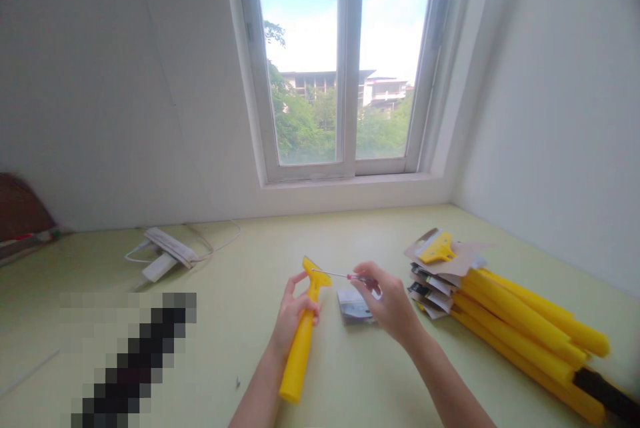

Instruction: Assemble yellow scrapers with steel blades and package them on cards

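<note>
My left hand [296, 311] is wrapped round the neck of a yellow scraper [302, 341], its handle slanting down toward me and its wide head pointing away. Between the fingers of my right hand [383, 298] is a screwdriver [355, 277] with a dark red handle. The thin shaft reaches left, and its tip meets the scraper's head. Whether the tip sits in a screw is too small to tell. Beneath my right hand lies a small flat pack [353, 306] on the table, partly covered by the fingers.
Several yellow scrapers [530, 321] with card sleeves are stacked at the right of the pale green table [200, 328]. A white power strip [170, 247] with cables lies at the back left. A small metal piece [237, 383] rests near the front. A pixelated dark object [135, 368] is at left.
</note>
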Available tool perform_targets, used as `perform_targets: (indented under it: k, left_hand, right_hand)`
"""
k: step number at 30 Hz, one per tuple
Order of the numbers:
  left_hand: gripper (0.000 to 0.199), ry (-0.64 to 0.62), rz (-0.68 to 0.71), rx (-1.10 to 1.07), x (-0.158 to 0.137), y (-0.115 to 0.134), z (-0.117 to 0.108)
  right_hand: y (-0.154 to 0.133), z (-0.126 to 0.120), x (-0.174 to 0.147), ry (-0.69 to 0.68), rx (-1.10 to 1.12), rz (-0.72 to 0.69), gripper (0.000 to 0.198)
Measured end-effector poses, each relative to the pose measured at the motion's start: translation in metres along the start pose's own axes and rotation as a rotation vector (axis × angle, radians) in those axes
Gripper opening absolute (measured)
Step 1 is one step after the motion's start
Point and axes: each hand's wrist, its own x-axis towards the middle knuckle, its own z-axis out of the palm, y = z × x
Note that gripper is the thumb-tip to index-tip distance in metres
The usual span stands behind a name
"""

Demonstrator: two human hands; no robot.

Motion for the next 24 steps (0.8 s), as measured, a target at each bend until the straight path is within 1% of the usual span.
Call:
perform_targets:
  k: [4,10,14,17,20,24]
  left_hand:
    - [0.064,-0.002,0.008,-0.015,0.000,-0.001,0.001]
    - [0.060,0.001,-0.011,0.013,-0.003,0.000,0.005]
    - [0.056,0.019,0.015,0.035,-0.008,0.004,0.008]
    - [0.056,0.022,0.037,0.047,-0.010,0.006,0.011]
    - [0.057,0.023,0.049,0.051,-0.010,0.008,0.011]
    - [0.057,0.027,0.058,0.042,-0.011,0.007,0.011]
  right_hand:
    - [-0.006,-0.005,0.002,-0.004,0.041,-0.005,0.018]
    - [-0.002,-0.003,0.002,0.069,-0.012,0.077,0.027]
    - [-0.002,-0.001,0.002,0.082,0.050,0.112,0.021]
    - [-0.004,-0.001,0.003,0.095,0.093,0.094,0.016]
    - [-0.005,-0.003,0.003,0.089,0.067,0.072,0.016]
    - [-0.002,-0.003,0.002,0.136,-0.013,0.098,0.020]
